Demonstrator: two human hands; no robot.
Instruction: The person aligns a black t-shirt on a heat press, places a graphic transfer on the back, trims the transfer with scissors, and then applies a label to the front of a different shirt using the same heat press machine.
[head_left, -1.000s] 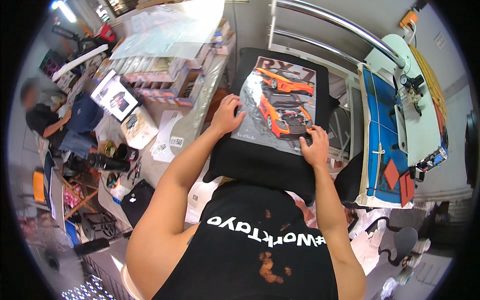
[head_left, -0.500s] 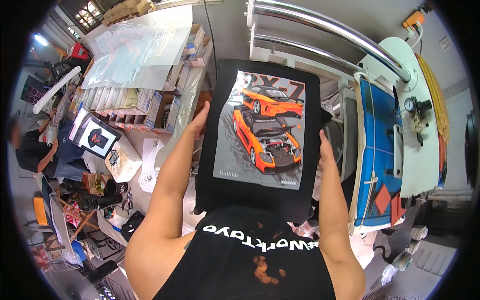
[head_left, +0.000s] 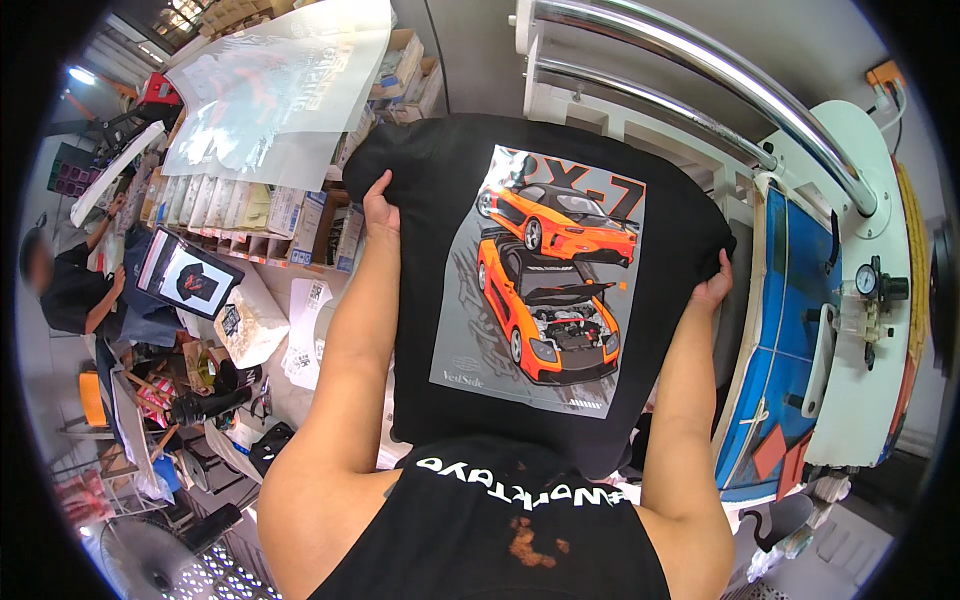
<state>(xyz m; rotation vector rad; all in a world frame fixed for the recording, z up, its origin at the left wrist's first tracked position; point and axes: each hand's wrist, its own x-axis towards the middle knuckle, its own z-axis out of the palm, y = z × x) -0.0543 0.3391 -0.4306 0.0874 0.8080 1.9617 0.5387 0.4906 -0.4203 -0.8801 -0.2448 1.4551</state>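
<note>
A black T-shirt (head_left: 420,290) is spread out in front of me, its shoulders fanned wide at the far end. On its front lies a grey rectangular print (head_left: 460,320) with two orange sports cars, glossy at its far left corner. My left hand (head_left: 381,207) is closed on the shirt's left side, near the sleeve, with the thumb on top. On the opposite side my right hand (head_left: 713,283) pinches the right sleeve's edge. Fingers of both hands are partly hidden by the cloth.
To the right stand a blue padded board (head_left: 765,340), a white machine with a pressure gauge (head_left: 867,280) and chrome bars (head_left: 700,65). Boxes (head_left: 240,215) under a clear film sheet (head_left: 280,90) are at left, beside a tablet (head_left: 190,272). A person (head_left: 70,280) is at far left.
My hands have moved apart, taking hold of the shirt's sides. The far end of the shirt has spread wider, and its sleeves now show. The print sits slightly farther right in view.
</note>
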